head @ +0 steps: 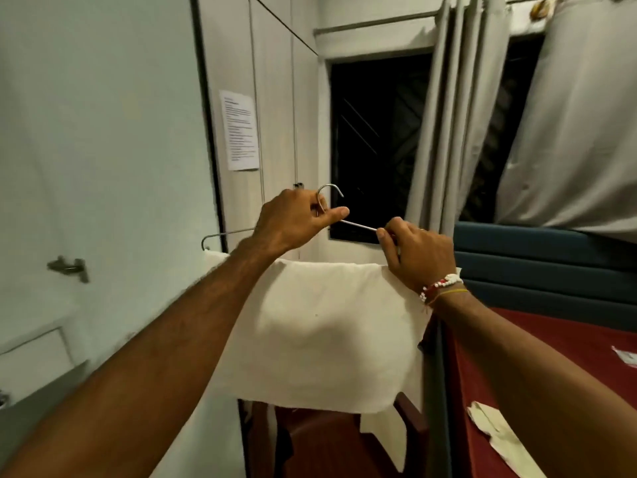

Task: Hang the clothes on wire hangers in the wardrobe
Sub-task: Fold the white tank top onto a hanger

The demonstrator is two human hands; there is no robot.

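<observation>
with the left hand (pixel 296 219) curled round the neck of the hanger (pixel 358 225) and the right hand (pixel 417 253) pinching its sloping wire, hold the bar level so the cloth (pixel 327 332) draped below both hands cannot slide off.

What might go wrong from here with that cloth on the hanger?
The white cloth is only draped over the wire hanger, so tilting it may let the cloth slide off. The left hand holds right at the hook, so its fingers may get in the way when hanging it up. The right hand pinches thin wire, which might bend.
</observation>
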